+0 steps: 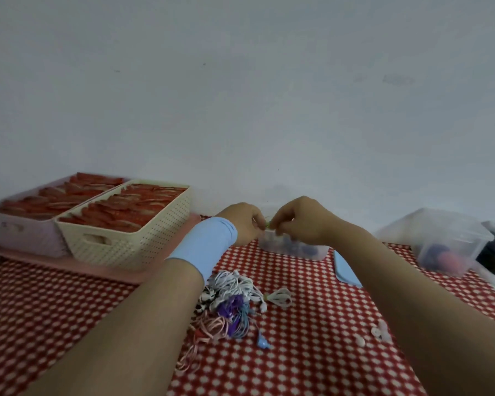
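Pinching a small green piece between your left hand and right hand, you hold it just above the clear tub. If either grip loosens, it will probably drop in among the tub's contents. A careless forearm could also drag the bundled earphones across the tabletop.

From the tub, the wall shuts 12 o'clock. Baskets block 9, a box blocks 3. Cords lie at 7, a lid at 4, ear tips at 5. Left hand and right hand, pinching a green bit, cover the tub's mouth. Bare cloth lies open at 8.
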The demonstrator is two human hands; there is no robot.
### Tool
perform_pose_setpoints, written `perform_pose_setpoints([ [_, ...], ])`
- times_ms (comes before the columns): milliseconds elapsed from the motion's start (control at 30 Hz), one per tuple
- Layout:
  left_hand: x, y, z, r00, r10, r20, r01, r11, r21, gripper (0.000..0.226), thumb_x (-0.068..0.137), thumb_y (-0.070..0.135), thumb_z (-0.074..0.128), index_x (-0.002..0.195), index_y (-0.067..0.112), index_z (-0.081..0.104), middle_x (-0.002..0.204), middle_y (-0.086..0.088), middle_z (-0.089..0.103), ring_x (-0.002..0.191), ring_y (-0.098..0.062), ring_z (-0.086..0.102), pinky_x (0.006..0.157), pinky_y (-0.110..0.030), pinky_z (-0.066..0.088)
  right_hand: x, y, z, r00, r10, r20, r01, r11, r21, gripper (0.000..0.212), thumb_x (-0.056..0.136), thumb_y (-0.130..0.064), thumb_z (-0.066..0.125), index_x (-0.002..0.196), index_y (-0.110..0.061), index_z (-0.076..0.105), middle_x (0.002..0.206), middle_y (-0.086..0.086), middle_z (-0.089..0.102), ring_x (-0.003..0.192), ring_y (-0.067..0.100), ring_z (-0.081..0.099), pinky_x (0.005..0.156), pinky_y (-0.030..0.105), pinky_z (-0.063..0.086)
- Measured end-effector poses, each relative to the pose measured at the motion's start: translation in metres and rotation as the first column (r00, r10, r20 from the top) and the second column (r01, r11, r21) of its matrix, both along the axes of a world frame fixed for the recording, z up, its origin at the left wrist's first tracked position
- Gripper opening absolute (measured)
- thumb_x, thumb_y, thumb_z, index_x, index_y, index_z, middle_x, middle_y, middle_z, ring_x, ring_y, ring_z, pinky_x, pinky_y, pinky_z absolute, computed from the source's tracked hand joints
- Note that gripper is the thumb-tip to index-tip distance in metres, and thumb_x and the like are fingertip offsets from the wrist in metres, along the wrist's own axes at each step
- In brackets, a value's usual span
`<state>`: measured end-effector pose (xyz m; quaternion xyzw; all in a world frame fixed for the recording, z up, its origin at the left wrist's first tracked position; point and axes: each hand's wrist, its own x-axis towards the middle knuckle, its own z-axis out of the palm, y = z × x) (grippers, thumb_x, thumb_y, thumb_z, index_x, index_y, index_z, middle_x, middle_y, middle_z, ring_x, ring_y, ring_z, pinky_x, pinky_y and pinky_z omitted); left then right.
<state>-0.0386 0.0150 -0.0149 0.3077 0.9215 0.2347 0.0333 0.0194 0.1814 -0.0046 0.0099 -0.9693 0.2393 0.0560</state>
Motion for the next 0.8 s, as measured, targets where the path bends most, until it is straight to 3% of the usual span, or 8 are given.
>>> perform_pose_setpoints([
  [67, 0.021, -0.012, 0.005, 0.998, -0.065, 0.008, 0.065, 0.993, -0.095, 0.019, 0.091, 0.021, 0.062, 0.106, 0.021, 0.073, 0.097, 0.004, 0.062, 0.087, -0.016, 0.055, 0.077, -0.023, 0.040, 0.012, -0.018, -0.002, 0.984, 0.072, 0.160, -0.072, 0.997, -0.007, 0.018, 0.084, -0.013, 0.069, 0.092, -0.026, 0.080, 0.085, -0.011, 0.075, 0.068, 0.004, 0.068, 0.075, 0.023, 0.055],
  [133, 0.036, -0.025, 0.005, 0.993, -0.108, 0.047, 0.115, 0.979, -0.168, 0.018, 0.089, 0.024, 0.065, 0.104, 0.020, 0.074, 0.096, 0.003, 0.066, 0.084, -0.016, 0.056, 0.072, -0.022, 0.040, 0.021, -0.031, -0.008, 0.942, 0.098, 0.322, -0.117, 0.992, 0.041, 0.020, 0.082, -0.024, 0.076, 0.101, -0.025, 0.080, 0.096, -0.008, 0.077, 0.083, 0.009, 0.073, 0.086, 0.029, 0.058],
  [233, 0.051, -0.043, -0.004, 0.984, -0.119, 0.134, 0.155, 0.939, -0.307, 0.033, 0.083, 0.035, 0.074, 0.112, 0.019, 0.071, 0.112, 0.001, 0.070, 0.096, -0.018, 0.064, 0.086, -0.032, 0.052, 0.036, -0.048, -0.022, 0.886, 0.078, 0.457, -0.217, 0.941, 0.259, 0.034, 0.076, -0.040, 0.083, 0.107, -0.029, 0.077, 0.109, -0.011, 0.074, 0.101, 0.013, 0.068, 0.097, 0.034, 0.052],
  [333, 0.060, -0.052, -0.013, 0.988, -0.096, 0.122, 0.132, 0.930, -0.342, 0.035, 0.087, 0.033, 0.071, 0.120, 0.023, 0.068, 0.127, 0.000, 0.064, 0.111, -0.021, 0.061, 0.098, -0.038, 0.051, 0.048, -0.055, -0.037, 0.915, 0.017, 0.402, -0.167, 0.925, 0.340, 0.033, 0.077, -0.035, 0.084, 0.109, -0.031, 0.077, 0.113, -0.009, 0.071, 0.102, 0.014, 0.063, 0.092, 0.031, 0.051],
  [467, 0.076, -0.043, -0.009, 0.997, -0.079, 0.023, 0.082, 0.972, -0.222, 0.039, 0.091, 0.025, 0.065, 0.129, 0.021, 0.062, 0.136, 0.000, 0.058, 0.121, -0.021, 0.056, 0.105, -0.035, 0.044, 0.066, -0.045, -0.033, 0.956, 0.007, 0.292, -0.079, 0.969, 0.236, 0.024, 0.082, -0.025, 0.079, 0.106, -0.028, 0.079, 0.105, -0.011, 0.076, 0.095, 0.009, 0.067, 0.088, 0.026, 0.051],
  [633, 0.107, 0.001, 0.004, 0.992, -0.103, -0.075, 0.101, 0.994, -0.030, 0.026, 0.096, 0.021, 0.054, 0.115, 0.021, 0.071, 0.120, -0.002, 0.068, 0.108, -0.023, 0.063, 0.099, -0.036, 0.048, 0.098, -0.001, -0.007, 0.985, -0.081, 0.153, 0.064, 0.991, 0.116, 0.027, 0.083, -0.018, 0.076, 0.109, -0.026, 0.078, 0.107, -0.007, 0.076, 0.100, 0.010, 0.067, 0.097, 0.027, 0.050],
  [700, 0.124, 0.024, 0.006, 0.984, -0.175, -0.040, 0.172, 0.983, -0.059, 0.025, 0.095, 0.019, 0.054, 0.111, 0.018, 0.072, 0.113, -0.004, 0.070, 0.104, -0.024, 0.064, 0.095, -0.033, 0.050, 0.116, 0.024, -0.002, 0.983, -0.121, 0.137, 0.104, 0.986, 0.126, 0.024, 0.083, -0.015, 0.076, 0.106, -0.023, 0.079, 0.104, -0.005, 0.076, 0.096, 0.010, 0.068, 0.094, 0.026, 0.051],
  [800, 0.146, 0.058, -0.003, 0.958, -0.280, 0.065, 0.287, 0.945, -0.158, 0.027, 0.092, 0.025, 0.062, 0.117, 0.022, 0.070, 0.120, 0.001, 0.067, 0.108, -0.021, 0.062, 0.095, -0.029, 0.047, 0.143, 0.058, -0.005, 0.971, -0.184, 0.155, 0.165, 0.978, 0.126, 0.021, 0.082, -0.013, 0.077, 0.100, -0.023, 0.081, 0.091, -0.009, 0.075, 0.087, 0.006, 0.067, 0.091, 0.025, 0.053],
])
